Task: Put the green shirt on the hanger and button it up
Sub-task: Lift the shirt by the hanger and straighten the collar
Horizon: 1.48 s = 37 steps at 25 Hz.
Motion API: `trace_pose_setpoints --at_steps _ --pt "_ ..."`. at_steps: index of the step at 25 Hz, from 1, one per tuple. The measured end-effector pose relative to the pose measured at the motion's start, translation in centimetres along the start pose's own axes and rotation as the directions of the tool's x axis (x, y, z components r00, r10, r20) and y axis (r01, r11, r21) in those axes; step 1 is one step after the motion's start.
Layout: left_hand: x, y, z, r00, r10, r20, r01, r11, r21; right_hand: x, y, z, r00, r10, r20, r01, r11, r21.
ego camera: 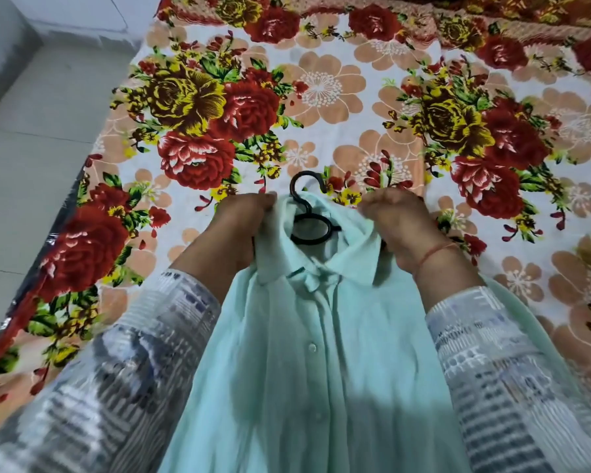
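Premises present as a domestic bedroom: a bed covered by a floral bedsheet [321,97] of red and yellow roses fills the centre and right of frame, with pale tiled floor [31,148] along the left.

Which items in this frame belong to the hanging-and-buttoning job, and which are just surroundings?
Part of the job:
- pale green button-front shirt
- black plastic hanger
- left hand and right hand, each with a grip on a shirt shoulder

Just surroundings:
- floral bedsheet with red and yellow roses
- grey tiled floor
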<state>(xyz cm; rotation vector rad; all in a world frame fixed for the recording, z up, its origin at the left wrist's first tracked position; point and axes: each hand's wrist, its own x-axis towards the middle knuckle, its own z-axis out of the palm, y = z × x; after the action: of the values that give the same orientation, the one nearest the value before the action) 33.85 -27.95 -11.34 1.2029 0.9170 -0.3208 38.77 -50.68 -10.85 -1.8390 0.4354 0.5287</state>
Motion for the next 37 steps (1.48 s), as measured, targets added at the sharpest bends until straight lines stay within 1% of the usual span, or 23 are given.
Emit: trace_pose_setpoints --at_steps 1,2,3,4,5,6,7,8,9,10,11,12,13,15,16,18,21,23,25,27,29,33,37 --pt "-0.1 -0.8 -0.4 0.995 0.08 -0.066 -0.072 0.991 0.117 -0.5 0.1 0.1 0.997 -0.038 -0.067 0.027 0.988 -0.154" --pt "-0.2 -1.5 -0.7 0.981 0.161 -0.111 -0.134 0.967 0.216 -0.6 0.6 0.2 0.993 -0.056 -0.103 0.038 0.985 -0.169" --pt "-0.3 -2.1 -1.0 0.962 0.237 -0.136 -0.186 0.932 0.311 -0.6 0.7 0.3 0.997 0.004 -0.073 -0.004 1.0 -0.001" --pt "-0.5 -2.4 -1.4 0.937 0.309 -0.16 -0.226 0.89 0.396 -0.5 0.9 0.5 0.998 0.061 -0.009 -0.056 0.965 0.256" --pt "-0.8 -2.4 -1.5 0.907 0.384 -0.173 -0.26 0.833 0.488 -0.5 1.0 0.8 0.992 0.111 0.062 -0.127 0.864 0.488" --pt "-1.1 -2.1 -1.6 0.866 0.47 -0.168 -0.291 0.749 0.595 -0.1 1.1 1.1 0.99 0.128 0.061 -0.139 0.794 0.591" --pt "-1.1 -1.7 -1.4 0.82 0.552 -0.152 -0.314 0.655 0.688 0.3 1.2 1.3 0.994 0.111 -0.026 -0.076 0.819 0.569" --pt "-1.0 -1.1 -1.0 0.776 0.617 -0.128 -0.34 0.58 0.74 0.5 1.2 1.4 0.986 0.022 -0.165 0.047 0.915 0.401" --pt "-0.5 -0.4 -0.7 0.752 0.651 -0.103 -0.366 0.542 0.756 0.2 1.1 1.3 0.943 -0.136 -0.304 0.172 0.981 0.094" --pt "0.0 0.4 -0.2 0.75 0.657 -0.077 -0.386 0.529 0.755 -0.1 1.3 1.0 0.861 -0.326 -0.39 0.271 0.944 -0.191" --pt "0.5 1.2 0.5 0.769 0.637 -0.046 -0.388 0.523 0.759 -0.6 1.3 0.7 0.773 -0.498 -0.393 0.351 0.852 -0.39" --pt "1.0 1.7 1.3 0.805 0.593 -0.017 -0.371 0.526 0.765 -0.9 1.3 0.6 0.72 -0.605 -0.34 0.407 0.765 -0.499" --pt "1.4 2.0 2.3 0.849 0.528 0.011 -0.346 0.541 0.767 -1.0 1.2 0.6 0.711 -0.651 -0.266 0.452 0.712 -0.537" --pt "2.2 2.2 4.0 0.907 0.416 0.072 -0.315 0.553 0.771 -1.2 1.0 1.1 0.772 -0.634 -0.054 0.477 0.633 -0.609" --pt "2.4 2.3 4.6 0.917 0.388 0.09 -0.313 0.563 0.765 -1.4 0.9 1.6 0.817 -0.575 0.044 0.456 0.599 -0.658" --pt "2.2 2.6 5.0 0.914 0.39 0.107 -0.349 0.626 0.697 -1.9 0.8 2.7 0.856 -0.51 0.087 0.407 0.56 -0.722" --pt "0.0 3.6 3.7 0.835 0.523 0.171 -0.531 0.682 0.503 -2.9 -0.2 2.1 0.78 -0.623 -0.064 0.369 0.54 -0.756" --pt "-2.7 4.8 2.4 0.781 0.571 0.252 -0.623 0.692 0.364 -3.6 -1.3 0.2 0.748 -0.647 -0.15 0.346 0.572 -0.744" --pt "-5.5 6.2 1.5 0.756 0.574 0.315 -0.652 0.705 0.28 -4.7 -2.6 -1.6 0.719 -0.685 -0.115 0.452 0.587 -0.672" --pt "-7.9 7.5 1.5 0.752 0.562 0.344 -0.645 0.735 0.208 -6.3 -4.4 -2.3 0.699 -0.715 -0.009 0.597 0.591 -0.542" --pt "-10.5 9.1 1.9 0.72 0.586 0.371 -0.669 0.728 0.149 -9.2 -6.4 -2.4 0.719 -0.689 0.094 0.65 0.618 -0.442" --pt "-17.0 13.2 2.4 0.604 0.648 0.464 -0.749 0.66 0.052 -15.6 -10.6 -5.2 0.65 -0.76 0.025 0.714 0.599 -0.362" --pt "-25.0 17.5 2.9 0.525 0.646 0.554 -0.783 0.622 0.016 -22.6 -16.6 -10.2 0.717 -0.683 0.139 0.671 0.624 -0.401"
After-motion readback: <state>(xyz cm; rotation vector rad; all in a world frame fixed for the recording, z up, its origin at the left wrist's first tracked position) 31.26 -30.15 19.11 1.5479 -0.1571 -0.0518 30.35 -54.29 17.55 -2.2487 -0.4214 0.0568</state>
